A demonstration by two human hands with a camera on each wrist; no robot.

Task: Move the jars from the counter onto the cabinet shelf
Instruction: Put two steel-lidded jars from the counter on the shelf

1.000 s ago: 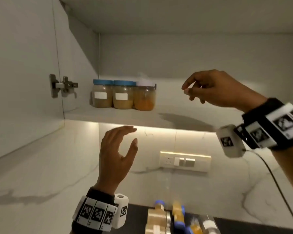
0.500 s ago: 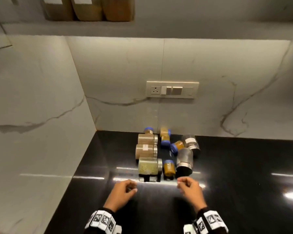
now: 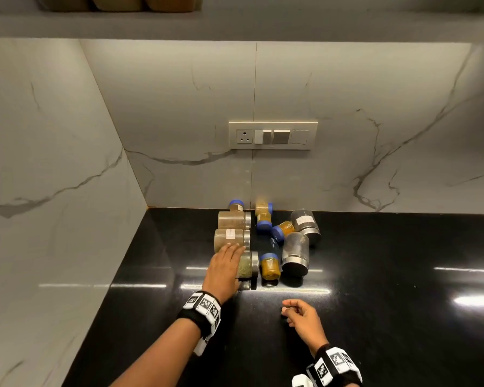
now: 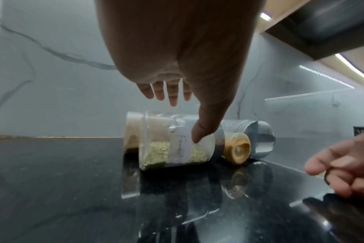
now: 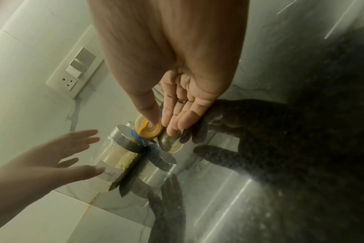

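The left hand [image 3: 224, 265] is reaching with spread fingers over the fennel jar [image 3: 246, 268], the thumb touching its label; the right hand [image 3: 302, 317] is hanging loosely curled, holding nothing; the other jars [image 3: 263, 236] are lying on the counter [image 3: 389, 275], near the wall.

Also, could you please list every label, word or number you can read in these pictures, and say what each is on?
"Fenne": handwritten white label on the green-seed jar under the left hand; the thumb hides the ending.
"nnel": the same label in the right wrist view.
Labels on the two tan jars and the dark jar: too small to read.
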